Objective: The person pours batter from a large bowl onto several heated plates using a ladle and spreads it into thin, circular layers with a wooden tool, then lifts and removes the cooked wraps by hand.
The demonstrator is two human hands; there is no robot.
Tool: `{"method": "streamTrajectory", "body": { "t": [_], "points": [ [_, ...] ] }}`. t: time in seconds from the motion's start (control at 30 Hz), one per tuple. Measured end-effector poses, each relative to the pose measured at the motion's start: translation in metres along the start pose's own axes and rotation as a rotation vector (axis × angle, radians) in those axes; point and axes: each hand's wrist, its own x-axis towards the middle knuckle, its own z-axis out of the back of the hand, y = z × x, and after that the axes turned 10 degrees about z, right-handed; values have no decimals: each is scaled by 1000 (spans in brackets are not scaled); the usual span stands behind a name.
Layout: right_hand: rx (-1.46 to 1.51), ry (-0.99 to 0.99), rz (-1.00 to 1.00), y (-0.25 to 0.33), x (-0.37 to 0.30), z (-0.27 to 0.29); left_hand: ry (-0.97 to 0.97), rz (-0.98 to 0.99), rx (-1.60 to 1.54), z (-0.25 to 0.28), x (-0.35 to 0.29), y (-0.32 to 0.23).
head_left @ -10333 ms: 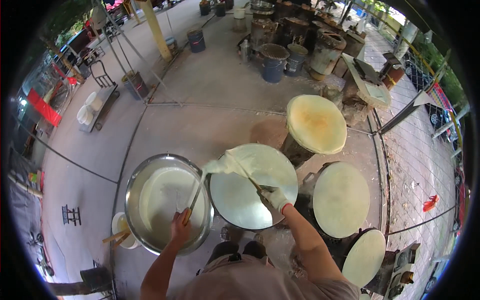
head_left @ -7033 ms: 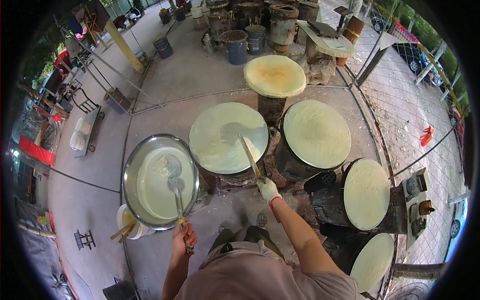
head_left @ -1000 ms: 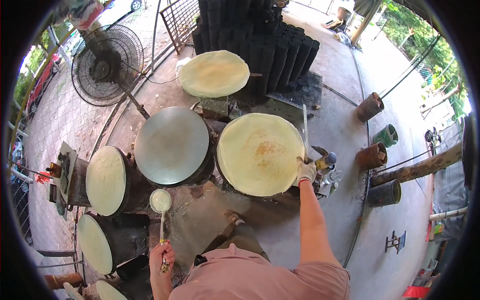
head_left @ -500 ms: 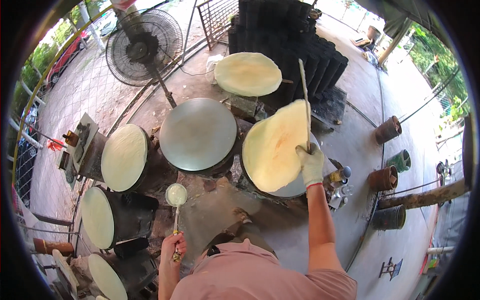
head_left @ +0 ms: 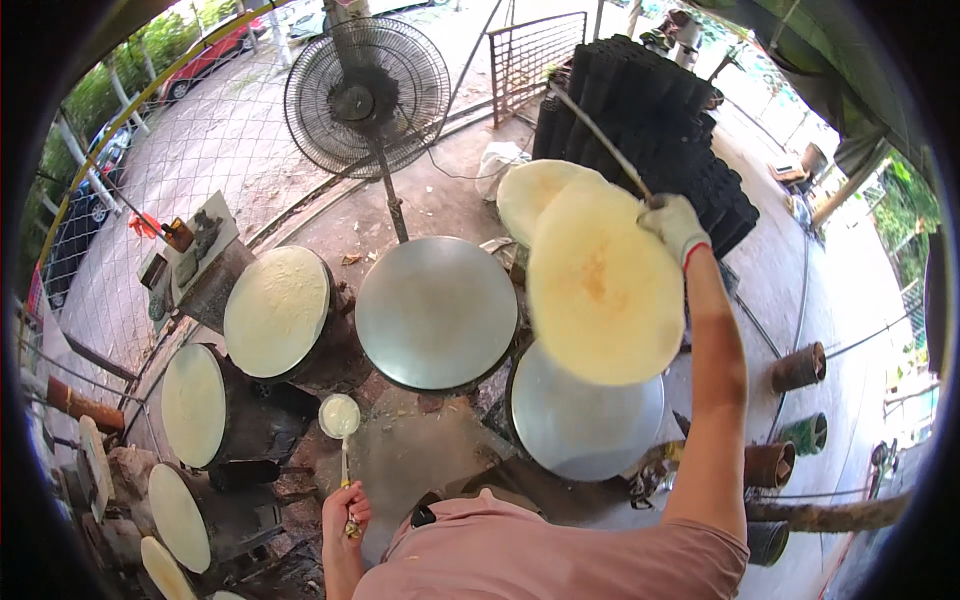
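Observation:
My right hand (head_left: 675, 222), in a white work glove, is closed on a long thin stick (head_left: 603, 140) at the far right. From the same hand hangs a thin round pancake (head_left: 605, 300), pale yellow with a light brown middle. It partly covers another pancake (head_left: 540, 190) lying behind it and the back of a bare round griddle (head_left: 588, 430) below. My left hand (head_left: 346, 510) grips the handle of a ladle (head_left: 340, 416) with whitish batter in its bowl. The ladle is held low, in front of a second bare griddle (head_left: 437, 312).
Several griddles at left carry pale rounds, among them the nearest griddle's batter round (head_left: 278, 310). A stand fan (head_left: 365, 98) rises behind. Black cylinders (head_left: 635, 115) are stacked at the back. Rusty cans (head_left: 798, 368) stand at right, near a wooden pole (head_left: 850, 510).
My right hand has moved back and right, lifting the pancake off the right griddle toward the one behind. The left hand still holds the ladle, nearly in place. The head view has shifted.

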Motion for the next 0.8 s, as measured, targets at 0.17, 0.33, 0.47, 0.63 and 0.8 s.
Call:
{"method": "streamTrajectory", "body": {
  "t": [0.17,0.33,0.47,0.63,0.8],
  "points": [
    [-232,-321,376,68,35,1,-32,-72,-127,-20,8,7],
    [-501,-333,399,-18,54,-126,-55,-57,-180,-37,11,13],
    [-460,-123,236,-90,65,-232,-137,-81,-193,-42,9,20],
    [-376,-7,154,-120,60,-271,-172,-123,-263,-46,2,29],
    [-348,-12,244,-83,39,-277,-191,-202,-344,-42,-15,34]
  ]
}}
